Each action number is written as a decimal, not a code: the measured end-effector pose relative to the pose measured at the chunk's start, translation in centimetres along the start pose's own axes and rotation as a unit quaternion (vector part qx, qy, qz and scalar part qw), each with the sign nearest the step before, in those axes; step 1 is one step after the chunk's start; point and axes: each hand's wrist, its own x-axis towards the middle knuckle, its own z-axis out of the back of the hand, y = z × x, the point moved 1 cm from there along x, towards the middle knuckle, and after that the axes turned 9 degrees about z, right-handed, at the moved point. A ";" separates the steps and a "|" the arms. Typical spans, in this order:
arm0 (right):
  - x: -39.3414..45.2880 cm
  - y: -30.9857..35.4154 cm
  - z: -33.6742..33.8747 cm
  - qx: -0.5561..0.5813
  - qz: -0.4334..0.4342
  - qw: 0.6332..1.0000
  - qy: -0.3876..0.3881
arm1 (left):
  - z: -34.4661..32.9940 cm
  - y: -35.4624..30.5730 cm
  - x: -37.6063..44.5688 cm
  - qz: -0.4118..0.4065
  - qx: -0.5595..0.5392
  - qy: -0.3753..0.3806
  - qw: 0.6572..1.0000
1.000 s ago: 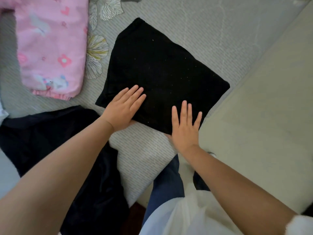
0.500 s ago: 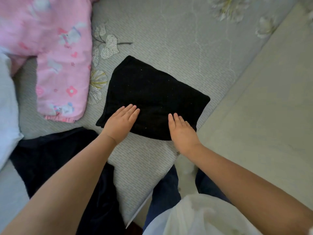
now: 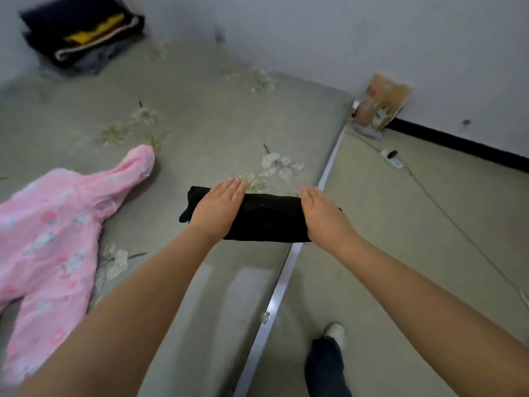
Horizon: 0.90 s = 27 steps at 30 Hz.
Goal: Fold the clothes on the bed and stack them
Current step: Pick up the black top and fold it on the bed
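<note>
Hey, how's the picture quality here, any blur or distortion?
Head view: soft motion blur throughout, strongest on the stack of dark clothes in the far corner; wide-angle bending curves the bed edge; light is dim and even, no glare; the folded black garment shows almost no texture.

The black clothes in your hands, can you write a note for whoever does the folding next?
Left hand and right hand: fingers straight on top of the folded black garment; thumbs hidden.
The garment is near the bed's edge; I can't tell if it is lifted.
A stack of folded clothes sits at the far corner.
Pink pyjamas lie unfolded on the left.
Left: stack the black one, then fold the pink.
</note>
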 end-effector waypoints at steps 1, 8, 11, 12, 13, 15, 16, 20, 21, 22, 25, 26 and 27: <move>-0.1 -2.7 2.0 -0.008 -0.006 1.000 -0.018 | 2.4 -1.8 2.4 -0.007 0.011 -0.014 1.000; -1.0 -21.6 16.4 -0.076 -0.058 0.984 -0.152 | 18.0 -14.4 18.2 -0.048 0.037 -0.140 0.988; -1.8 -28.0 22.2 -0.090 -0.083 0.975 -0.184 | 24.4 -19.0 23.6 -0.066 0.047 -0.178 0.981; -2.0 -29.9 24.0 -0.093 -0.090 0.973 -0.192 | 26.4 -20.3 25.2 -0.070 0.045 -0.192 0.978; -2.1 -31.7 25.9 -0.097 -0.096 0.970 -0.200 | 28.3 -21.4 26.8 -0.072 0.044 -0.208 0.974; -2.0 -34.9 29.6 -0.110 -0.106 0.962 -0.225 | 32.0 -23.2 29.9 -0.076 0.040 -0.241 0.967; -1.8 -36.4 31.3 -0.122 -0.107 0.957 -0.239 | 33.5 -24.0 31.4 -0.077 0.038 -0.252 0.964; 0.6 -42.5 37.4 -0.174 -0.107 0.935 -0.289 | 38.3 -26.2 38.7 -0.081 0.030 -0.296 0.951; 1.5 -44.1 38.7 -0.184 -0.109 0.931 -0.295 | 39.3 -26.6 40.8 -0.081 0.026 -0.307 0.948; 2.6 -45.7 40.0 -0.196 -0.109 0.927 -0.302 | 40.3 -26.9 43.0 -0.082 0.023 -0.320 0.944; 6.5 -50.6 43.9 -0.219 -0.116 0.914 -0.320 | 43.5 -27.6 50.3 -0.088 0.032 -0.346 0.933; 8.1 -52.3 45.2 -0.222 -0.121 0.912 -0.324 | 44.6 -27.7 53.0 -0.090 0.036 -0.355 0.930; 9.8 -54.0 46.7 -0.224 -0.126 0.909 -0.328 | 45.7 -27.7 55.8 -0.090 0.038 -0.363 0.927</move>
